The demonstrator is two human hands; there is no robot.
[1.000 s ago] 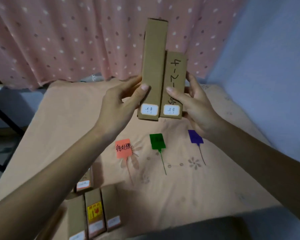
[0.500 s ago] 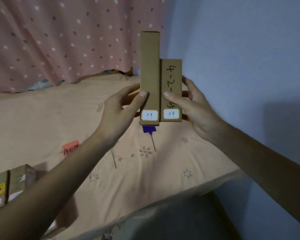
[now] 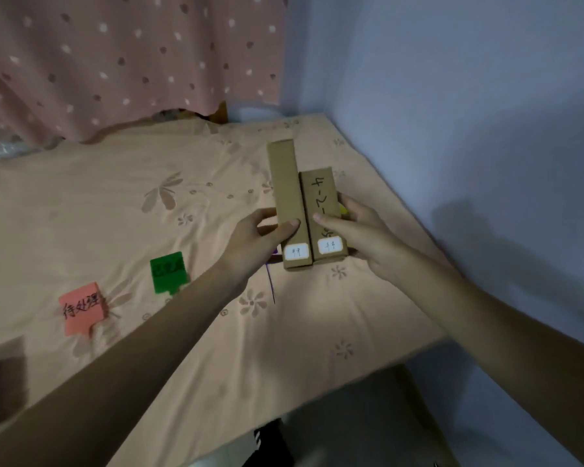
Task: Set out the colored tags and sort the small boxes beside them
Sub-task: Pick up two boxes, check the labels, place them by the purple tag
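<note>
Head view, 2 cardboard boxes held side by side, now lowered from chest height to just above the cloth-covered table (image 3: 169,382) near its right edge. Left hand (image 3: 253,241) closed on the taller box (image 3: 287,197), thumb pressed flat on the front face just above the white label, remaining fingers wrapped behind. Right hand (image 3: 358,230) closed on the shorter box (image 3: 321,203) with handwritten digits, thumb laid across its front, fingers curled around the far side. Boxes touching along their long edges, lower ends level, tilted slightly away from the viewer. Purple tag (image 3: 269,281) largely hidden under the left hand and boxes, only its thin stem visible below them; a trace of yellow at the right of the shorter box, too small to identify. Green tag (image 3: 167,272) and orange-red tag (image 3: 81,309) with handwritten characters lying flat to the left, well apart from the boxes. Compared with 1 second earlier: boxes brought down and rightward toward the purple tag, view turned right so the remaining boxes at lower left are out of frame. Probable meaning: both boxes judged to belong to the same group, placement beside the purple tag imminent. Contact with the cloth not determinable.
</note>
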